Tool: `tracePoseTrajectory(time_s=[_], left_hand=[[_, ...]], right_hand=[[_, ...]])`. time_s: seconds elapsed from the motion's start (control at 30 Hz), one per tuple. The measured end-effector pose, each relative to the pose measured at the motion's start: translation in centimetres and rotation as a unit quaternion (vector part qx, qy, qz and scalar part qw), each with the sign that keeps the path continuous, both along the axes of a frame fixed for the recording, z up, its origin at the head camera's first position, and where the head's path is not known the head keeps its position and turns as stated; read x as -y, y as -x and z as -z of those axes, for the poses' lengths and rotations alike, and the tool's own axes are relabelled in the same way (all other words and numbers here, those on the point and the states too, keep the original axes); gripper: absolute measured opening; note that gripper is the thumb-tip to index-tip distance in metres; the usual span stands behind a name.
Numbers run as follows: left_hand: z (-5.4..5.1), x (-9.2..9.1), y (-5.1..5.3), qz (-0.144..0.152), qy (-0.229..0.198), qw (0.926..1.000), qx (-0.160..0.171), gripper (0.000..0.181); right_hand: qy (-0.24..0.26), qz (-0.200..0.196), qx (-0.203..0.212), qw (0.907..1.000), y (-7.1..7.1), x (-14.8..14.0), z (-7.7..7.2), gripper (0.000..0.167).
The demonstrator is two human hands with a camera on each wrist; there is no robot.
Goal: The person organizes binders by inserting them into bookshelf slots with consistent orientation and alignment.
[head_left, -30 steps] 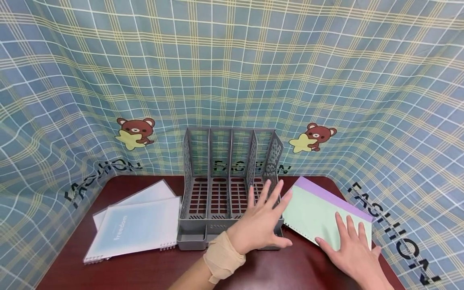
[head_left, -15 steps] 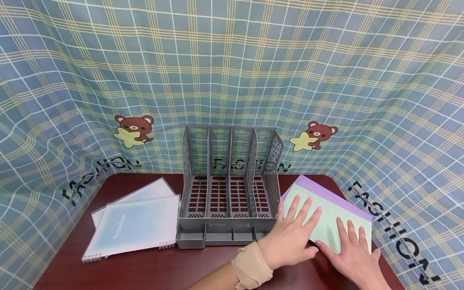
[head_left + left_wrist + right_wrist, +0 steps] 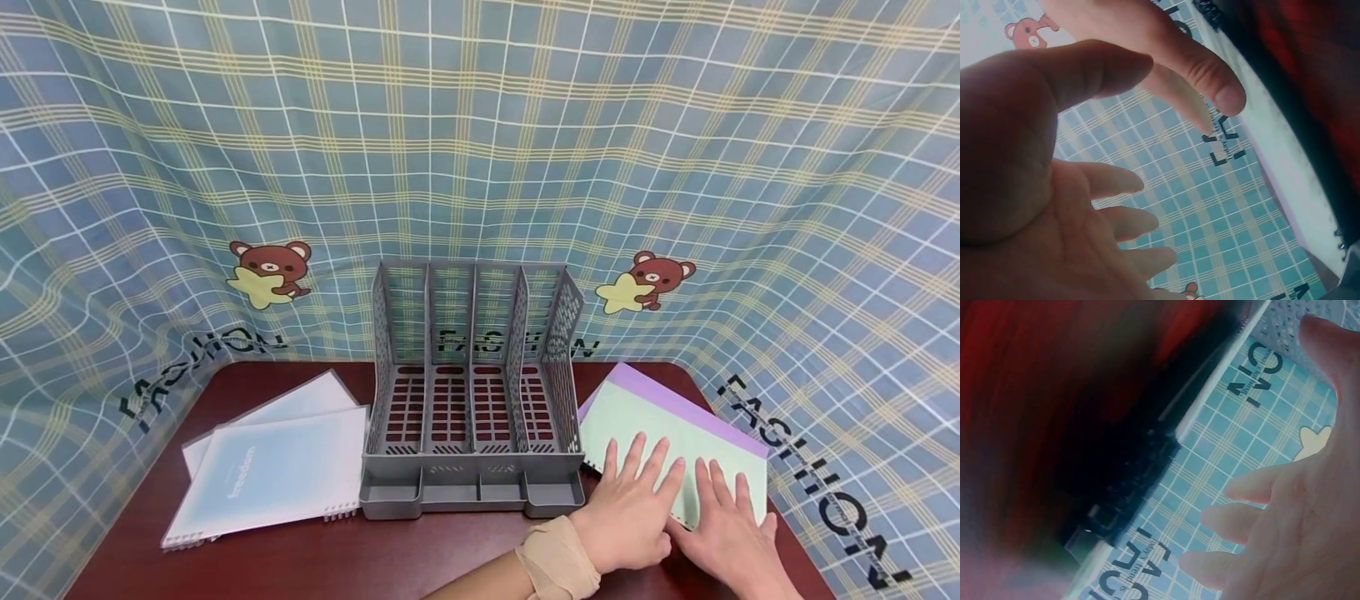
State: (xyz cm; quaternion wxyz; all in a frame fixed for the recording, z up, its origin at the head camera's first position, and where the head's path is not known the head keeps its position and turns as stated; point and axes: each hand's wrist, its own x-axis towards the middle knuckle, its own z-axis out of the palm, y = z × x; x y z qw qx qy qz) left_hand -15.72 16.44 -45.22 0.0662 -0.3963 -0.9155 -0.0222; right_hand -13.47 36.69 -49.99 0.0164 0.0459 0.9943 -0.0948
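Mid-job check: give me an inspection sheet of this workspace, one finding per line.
Surface: dark red tabletop.
Job's things: pale green spiral-bound notebook lying on a flat purple item, right of the grey plastic four-slot organizer.
Clutter: two overlapping blue-and-white notebooks, left of the organizer.
Hands: left hand, its wrist wrapped in a beige bandage, and right hand, fingers extended over the green notebook's near edge; contact unclear.
Cables: nothing seen.
Surroundings: blue plaid fabric with yellow and white lines behind and both sides, printed with brown bears.
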Motion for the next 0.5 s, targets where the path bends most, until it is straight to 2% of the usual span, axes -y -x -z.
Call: tracePoseTrajectory(time_s=[0.2,0.37,0.5], left_hand=[[1.3,-0.9,0.4,-0.013,-0.007,0.9999,0.003,0.088],[2.9,-1.7,0.8,-0.024,-0.007,0.9997,0.01,0.088],[3.5,-2.3,1.3,-0.034,-0.007,0.9991,0.026,0.085]], right_hand=[[-0.001,-0.016,-0.016,0.9997,0.3,0.0,0.8,0.118],[0.016,-0.016,-0.007,0.9997,0.7,0.5,0.9,0.119],[0.017,-0.017,-0.004,0.9997,0.8,0.5,1.2,0.117]])
